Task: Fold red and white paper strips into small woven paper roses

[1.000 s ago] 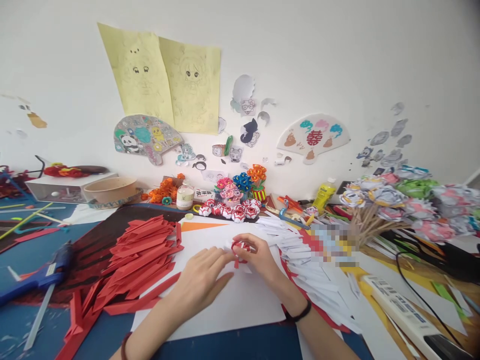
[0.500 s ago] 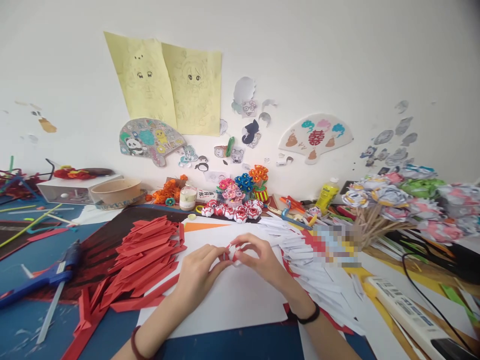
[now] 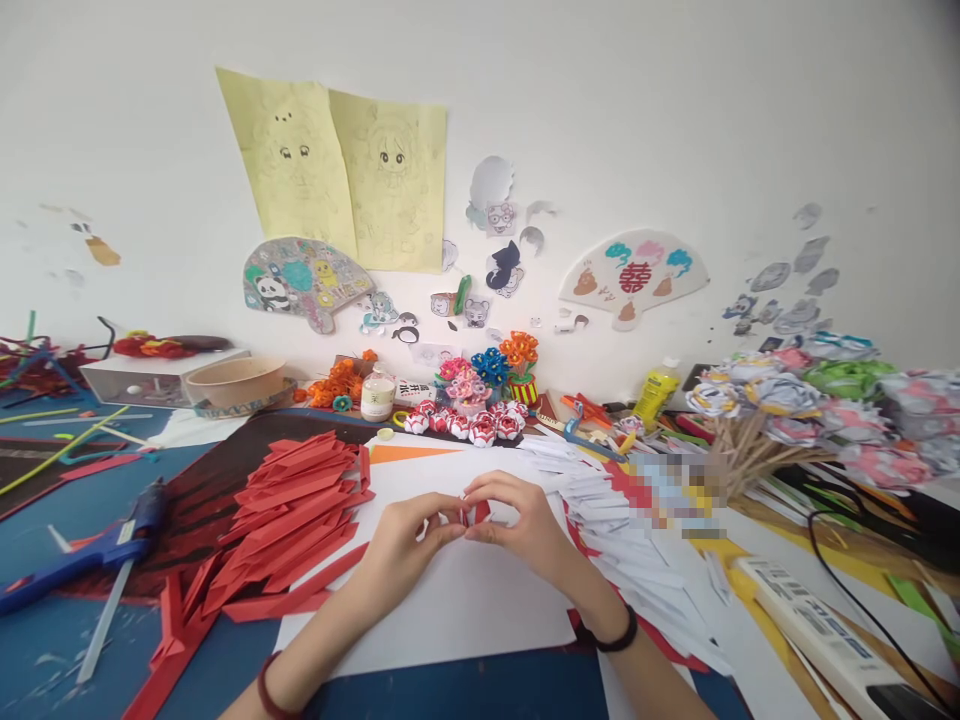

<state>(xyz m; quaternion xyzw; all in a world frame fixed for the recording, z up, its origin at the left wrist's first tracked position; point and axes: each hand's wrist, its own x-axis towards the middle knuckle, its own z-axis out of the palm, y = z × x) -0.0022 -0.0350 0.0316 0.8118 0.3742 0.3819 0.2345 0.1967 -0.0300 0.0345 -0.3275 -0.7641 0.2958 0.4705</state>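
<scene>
Between my two hands, over a large white sheet of paper (image 3: pixel 450 615), is a small red-and-white paper flower (image 3: pixel 481 512). My left hand (image 3: pixel 405 545) pinches its left side with thumb and fingertips. The thumb and curled fingers of my right hand (image 3: pixel 529 520) grip the right side. Fingers cover most of the flower, so its folds are hard to make out. Behind the sheet stands a row of similar red-and-white paper flowers (image 3: pixel 484 427). Folded red paper strips (image 3: pixel 292 510) are heaped to the left, and folded white strips (image 3: pixel 630 550) to the right.
A blue glue gun (image 3: pixel 131 535) lies at the left. At the back are a beige bowl (image 3: pixel 236 378), a glass jar (image 3: pixel 377 395) and a yellow bottle (image 3: pixel 658 395). Paper flowers on sticks (image 3: pixel 784 395) and a white power strip (image 3: pixel 814 625) occupy the right side.
The flower has been turned between my fingers, with more red now facing me. My right thumb and fingertips have shifted slightly left, closer to my left fingertips.
</scene>
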